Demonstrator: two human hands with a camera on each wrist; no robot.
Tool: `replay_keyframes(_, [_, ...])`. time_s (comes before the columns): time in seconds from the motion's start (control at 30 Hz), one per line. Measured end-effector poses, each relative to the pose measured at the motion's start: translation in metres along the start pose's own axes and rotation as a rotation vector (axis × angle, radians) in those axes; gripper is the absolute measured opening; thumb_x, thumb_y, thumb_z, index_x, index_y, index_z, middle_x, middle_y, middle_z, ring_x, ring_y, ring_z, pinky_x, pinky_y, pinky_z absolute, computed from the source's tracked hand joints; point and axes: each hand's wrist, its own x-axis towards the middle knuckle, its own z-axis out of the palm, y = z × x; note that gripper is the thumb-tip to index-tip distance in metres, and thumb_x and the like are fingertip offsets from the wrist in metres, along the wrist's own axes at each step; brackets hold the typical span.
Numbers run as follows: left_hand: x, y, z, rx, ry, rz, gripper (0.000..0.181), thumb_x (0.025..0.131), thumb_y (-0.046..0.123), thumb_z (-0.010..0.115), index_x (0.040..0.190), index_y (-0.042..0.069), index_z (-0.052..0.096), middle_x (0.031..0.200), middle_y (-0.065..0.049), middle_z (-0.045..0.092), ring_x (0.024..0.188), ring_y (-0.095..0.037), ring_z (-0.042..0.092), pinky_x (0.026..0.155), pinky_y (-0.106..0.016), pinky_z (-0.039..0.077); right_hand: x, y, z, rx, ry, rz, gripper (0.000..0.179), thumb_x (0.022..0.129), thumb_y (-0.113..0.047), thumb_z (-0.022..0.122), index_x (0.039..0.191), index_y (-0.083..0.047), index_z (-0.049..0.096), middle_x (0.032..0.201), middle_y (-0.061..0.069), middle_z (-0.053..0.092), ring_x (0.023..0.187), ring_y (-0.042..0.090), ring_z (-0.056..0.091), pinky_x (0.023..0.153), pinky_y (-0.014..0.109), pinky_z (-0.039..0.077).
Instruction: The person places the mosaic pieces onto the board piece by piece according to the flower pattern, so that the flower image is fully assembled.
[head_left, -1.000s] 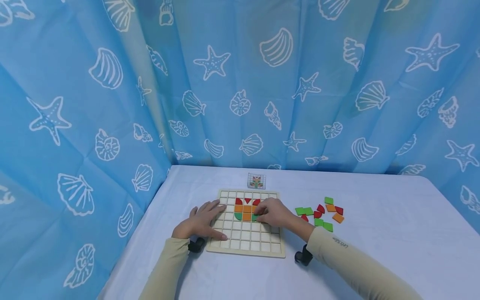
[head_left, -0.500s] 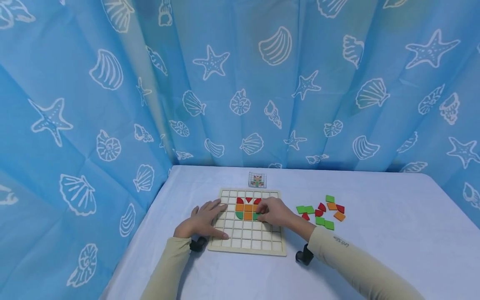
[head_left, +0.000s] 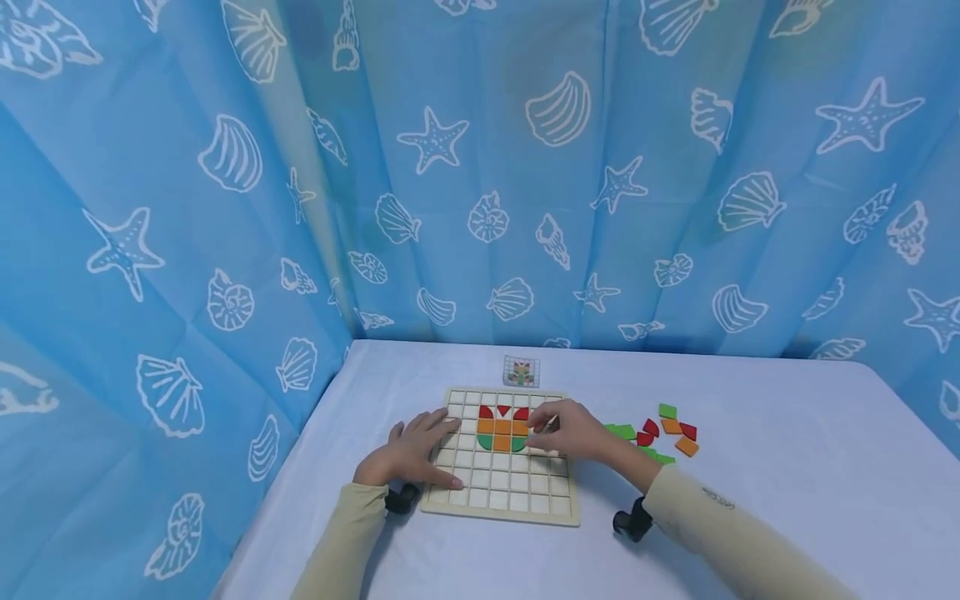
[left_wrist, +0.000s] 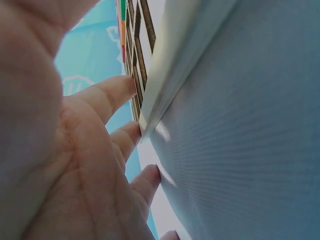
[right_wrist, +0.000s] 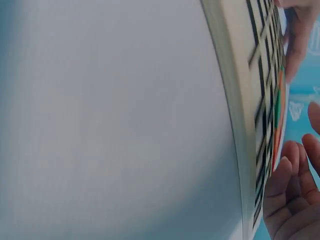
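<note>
- On the tabletop: a pale square board, ruled into a grid of white cells inside a plain border.
- In the upper middle of that grid, three across and three down: red tiles along the top — two curved, a triangle between; orange tiles across the middle; green tiles at both ends of the bottom row, with one more orange between.
- Over the board's left side: left hand, fingers spread, thumb stretched well apart toward the lower rows. In the left wrist view, one fingertip against the grid, the next at the board's edge.
- Over the board's right side, just beside the coloured pattern: right hand, fingers loosely bent, thumb and forefinger apart — cannot tell about contact with the board.
- Near the far edge of the board: a small card with a similar coloured figure on a grid.
- To the right of the board, scattered and partly overlapping: loose tiles in green, red and orange, some partly hidden behind the right forearm.
- On both arms: beige sleeves, with black devices at the wrists.
- Behind and to the left: a blue curtain with white shells and starfish.
</note>
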Motion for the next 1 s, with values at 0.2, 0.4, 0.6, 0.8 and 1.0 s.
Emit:
replay_keyframes(0.2, [-0.001, -0.002, -0.001, 0.004, 0.007, 0.005, 0.102, 0.07, 0.058, 0.082, 0.154, 0.025, 0.035, 0.165, -0.004, 0.022, 0.152, -0.034, 0.017, 0.118, -0.068, 0.011, -0.009, 0.009, -0.023, -0.001, 0.016, 0.05, 0.031, 0.085, -0.027, 0.078, 0.11, -0.01, 0.072, 0.098, 0.001, 0.068, 0.085, 0.016, 0.06, 0.074, 0.027, 0.054])
replay_keyframes(0.4, [-0.001, -0.002, 0.0, -0.004, -0.001, 0.016, 0.103, 0.07, 0.059, 0.082, 0.154, 0.025, 0.034, 0.165, -0.005, 0.022, 0.152, -0.035, 0.016, 0.118, -0.068, 0.011, -0.021, 0.025, -0.043, -0.037, 0.088, 0.134, 0.034, 0.086, -0.028, 0.077, 0.115, -0.011, 0.071, 0.113, 0.006, 0.069, 0.099, 0.02, 0.062, 0.083, 0.035, 0.056])
replay_keyframes(0.6, [0.0, -0.002, 0.0, -0.003, 0.004, 0.007, 0.103, 0.07, 0.059, 0.082, 0.154, 0.025, 0.035, 0.165, -0.005, 0.022, 0.152, -0.035, 0.016, 0.118, -0.068, 0.011, -0.026, 0.038, -0.06, -0.054, 0.125, 0.15, 0.032, 0.089, -0.026, 0.074, 0.117, -0.01, 0.069, 0.121, 0.01, 0.067, 0.105, 0.024, 0.062, 0.085, 0.037, 0.058])
replay_keyframes(0.8, [-0.001, -0.002, 0.001, -0.006, 0.002, 0.008, 0.103, 0.07, 0.059, 0.082, 0.154, 0.025, 0.035, 0.165, -0.005, 0.022, 0.152, -0.035, 0.016, 0.118, -0.067, 0.011, -0.03, 0.043, -0.068, -0.071, 0.121, 0.16, 0.035, 0.088, -0.029, 0.075, 0.118, -0.011, 0.069, 0.124, 0.011, 0.064, 0.11, 0.028, 0.061, 0.086, 0.042, 0.058])
replay_keyframes(1.0, [-0.001, -0.002, -0.001, -0.01, -0.002, 0.013, 0.103, 0.07, 0.06, 0.081, 0.155, 0.025, 0.034, 0.165, -0.005, 0.021, 0.152, -0.035, 0.016, 0.118, -0.068, 0.01, -0.037, 0.051, -0.077, -0.089, 0.119, 0.181, 0.038, 0.088, -0.031, 0.074, 0.121, -0.013, 0.069, 0.13, 0.013, 0.061, 0.117, 0.034, 0.058, 0.087, 0.046, 0.058])
